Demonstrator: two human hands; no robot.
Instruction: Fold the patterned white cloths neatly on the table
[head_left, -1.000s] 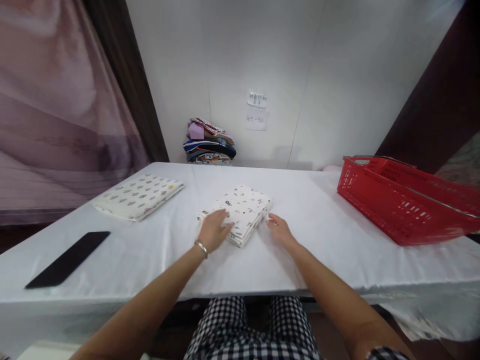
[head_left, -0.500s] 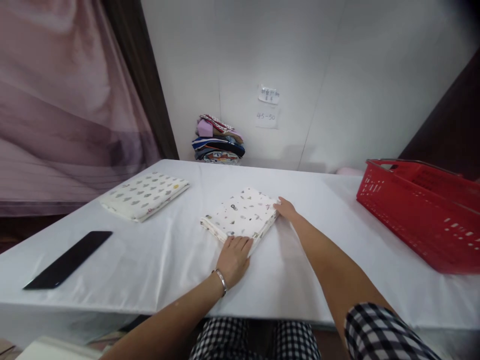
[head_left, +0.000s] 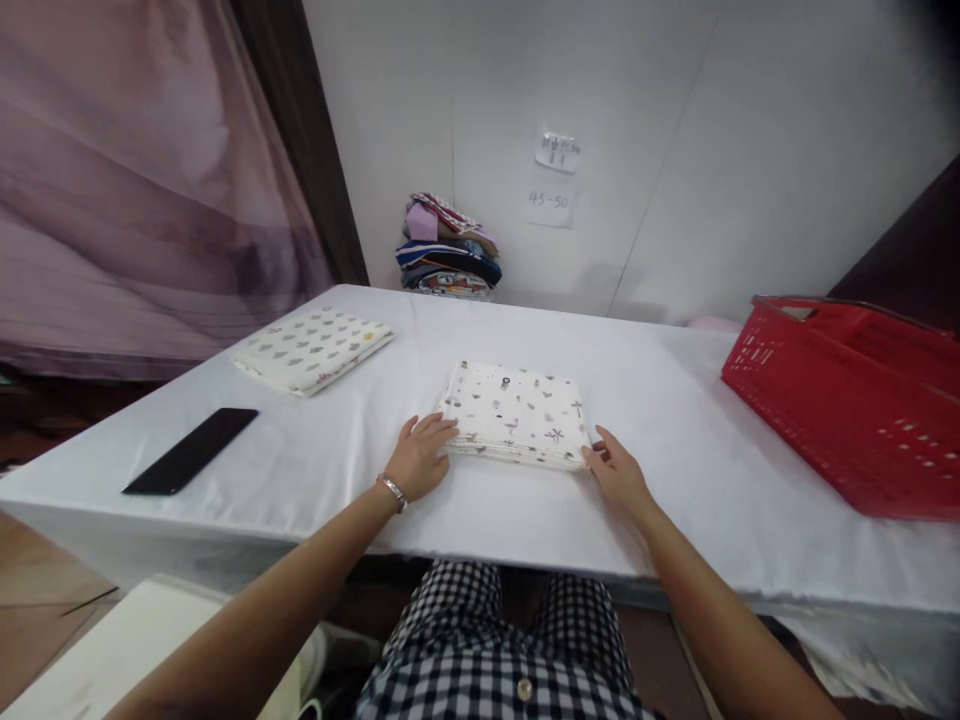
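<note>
Cloth: folded white cloth [head_left: 516, 415] with small printed figures, lying flat near the middle of the table [head_left: 675, 400], its near edge facing the person.
Left hand: left hand [head_left: 420, 462] rests palm down on the table at the cloth's near left corner, fingers spread loosely and the fingertips touching that corner; it grips nothing. A metal bracelet [head_left: 393, 490] sits on the wrist.
Right hand: right hand [head_left: 616, 470] lies at the cloth's near right corner, fingers open and slack, the fingertips against the edge. It may be pinching the lowest layer, but the view is too coarse to be sure.
Table: covered with a white sheet that hangs over the front edge.
Second cloth: another folded cloth [head_left: 313, 346], white with grey shapes, lies well to the left and further back, apart from the first.
Phone: flat black phone [head_left: 192, 450] lies near the left front edge of the table, screen dark.
Basket: red plastic basket [head_left: 847, 395] stands on the right side of the table, well apart from the hands.
Pile: stack of folded coloured clothes [head_left: 448, 246] sits at the back against the wall.
Notes: two paper notes [head_left: 553, 178] are stuck on the wall above the table.
Curtain: mauve curtain [head_left: 135, 180] hangs at the left.
</note>
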